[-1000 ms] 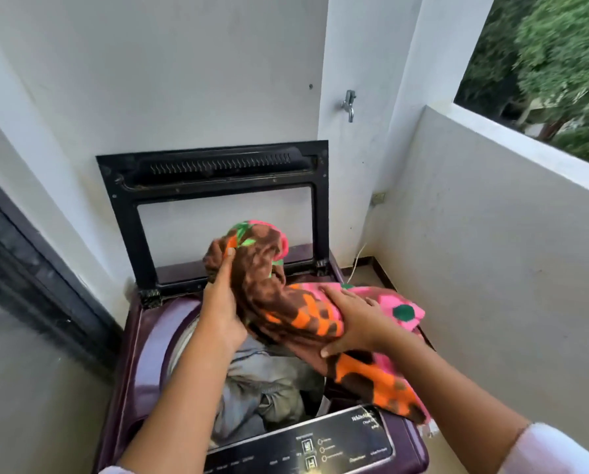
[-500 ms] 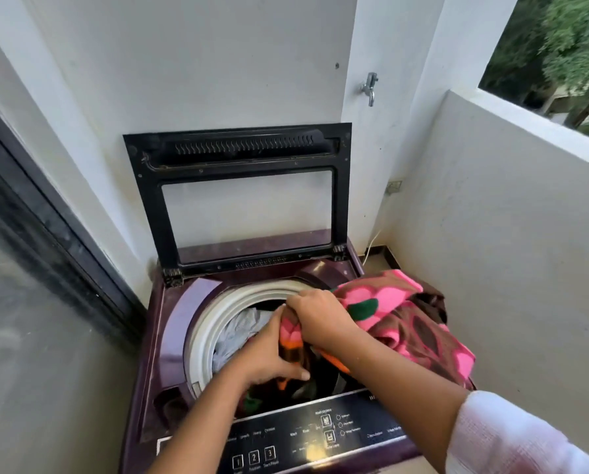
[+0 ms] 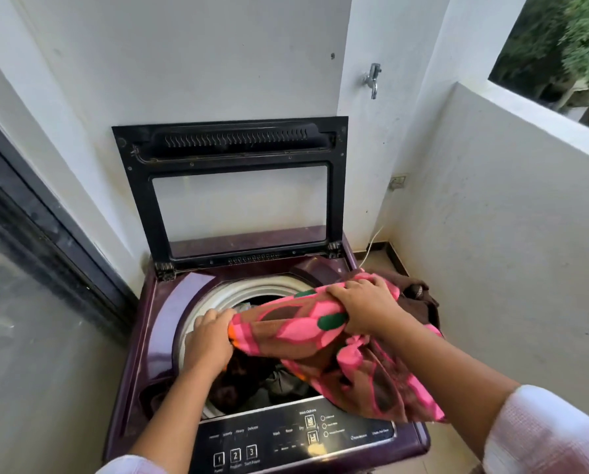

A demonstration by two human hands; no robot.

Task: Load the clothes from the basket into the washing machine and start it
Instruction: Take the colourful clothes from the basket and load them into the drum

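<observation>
Both hands, left hand (image 3: 208,342) and right hand (image 3: 365,304), grip the pink-brown cloth (image 3: 296,331), stretched left-to-right across the washing machine (image 3: 156,323) drum.

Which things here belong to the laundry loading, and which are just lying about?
Job: patterned cloth, gripped by left hand and right hand; washer, lid up; clothes inside; control panel.
Just there: tap; socket; cable; glass door.

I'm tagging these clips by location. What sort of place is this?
Probably a home balcony used for laundry: a top-load washer with its lid open, a wall tap, and a low parapet open to trees outside.
</observation>
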